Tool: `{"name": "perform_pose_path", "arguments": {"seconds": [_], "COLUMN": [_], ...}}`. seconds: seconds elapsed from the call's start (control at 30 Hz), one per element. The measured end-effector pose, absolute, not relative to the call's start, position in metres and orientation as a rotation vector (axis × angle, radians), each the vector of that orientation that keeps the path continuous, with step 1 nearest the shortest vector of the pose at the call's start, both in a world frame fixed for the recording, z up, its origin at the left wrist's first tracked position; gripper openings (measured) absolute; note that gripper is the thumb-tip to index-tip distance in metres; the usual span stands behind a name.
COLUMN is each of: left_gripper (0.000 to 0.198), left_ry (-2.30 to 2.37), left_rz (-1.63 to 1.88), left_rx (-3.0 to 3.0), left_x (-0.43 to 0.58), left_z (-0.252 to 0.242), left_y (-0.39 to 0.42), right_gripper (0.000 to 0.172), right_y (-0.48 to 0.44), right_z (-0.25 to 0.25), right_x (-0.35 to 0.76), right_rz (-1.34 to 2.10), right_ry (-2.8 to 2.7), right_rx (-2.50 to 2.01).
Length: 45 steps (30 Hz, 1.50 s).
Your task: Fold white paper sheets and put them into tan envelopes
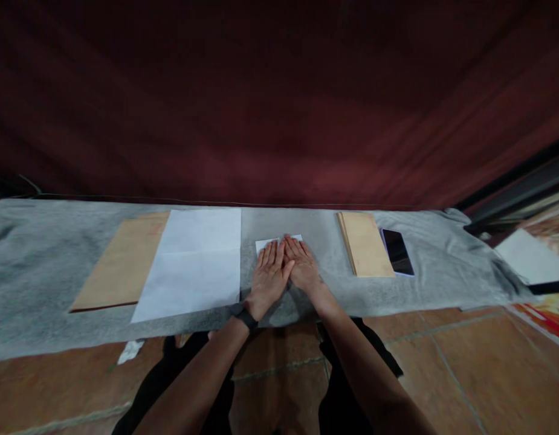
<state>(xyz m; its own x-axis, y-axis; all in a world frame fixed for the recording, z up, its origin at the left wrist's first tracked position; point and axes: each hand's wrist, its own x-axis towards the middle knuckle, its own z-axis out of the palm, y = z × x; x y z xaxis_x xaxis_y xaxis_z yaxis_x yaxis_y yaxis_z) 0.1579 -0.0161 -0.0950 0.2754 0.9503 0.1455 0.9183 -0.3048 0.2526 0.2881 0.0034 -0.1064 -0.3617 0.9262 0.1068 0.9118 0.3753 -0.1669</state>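
Note:
A small piece of folded white paper (262, 244) lies on the grey cloth, mostly hidden under my hands. My left hand (269, 275) rests flat on its left part, fingers stretched out and pointing away from me. Beside it, my right hand (301, 264) presses flat on the right part, its fingers also extended. The two hands touch near the thumbs. To the left lies a large white sheet (202, 272) with a crease across it, overlapping a brown paper envelope (120, 260).
A stack of smaller brown envelopes (365, 244) lies to the right, with a phone (397, 252) in a purple case beside it. The grey cloth (451, 260) covers the long narrow surface. Behind it hangs a dark red curtain (279, 121). Crumpled white tissue (130, 350) lies on the tiled floor.

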Motion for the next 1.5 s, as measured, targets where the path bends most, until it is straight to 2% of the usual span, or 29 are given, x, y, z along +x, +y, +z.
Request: {"name": "perform_pose_path", "arguments": {"seconds": [0.63, 0.77, 0.93, 1.2, 1.33, 1.5], "left_gripper": [0.070, 0.070, 0.068, 0.061, 0.053, 0.052], "left_ry": [2.007, 2.011, 1.981, 1.941, 1.764, 1.677], "left_rz": [0.335, 0.317, 0.277, 0.292, 0.353, 0.341], "left_rx": [2.331, 2.348, 2.353, 2.404, 2.541, 2.541], "left_x": [0.146, 0.146, 0.146, 0.143, 0.140, 0.137], "left_z": [-0.104, -0.105, -0.102, -0.098, -0.097, -0.098], "left_y": [-0.012, -0.012, -0.012, -0.016, -0.019, -0.019], "right_gripper": [0.054, 0.055, 0.052, 0.055, 0.055, 0.053], "right_y": [0.015, 0.008, -0.008, 0.002, 0.005, 0.007], "right_z": [-0.108, -0.100, -0.102, -0.106, -0.109, -0.106], "right_x": [0.338, 0.334, 0.312, 0.315, 0.316, 0.321], "right_rz": [0.047, 0.042, 0.219, 0.175, 0.165, 0.104], "right_ry": [-2.106, -2.079, -2.414, -2.341, -2.289, -2.186], "right_rx": [-2.063, -1.961, -1.588, -1.835, -1.898, -1.967]}}
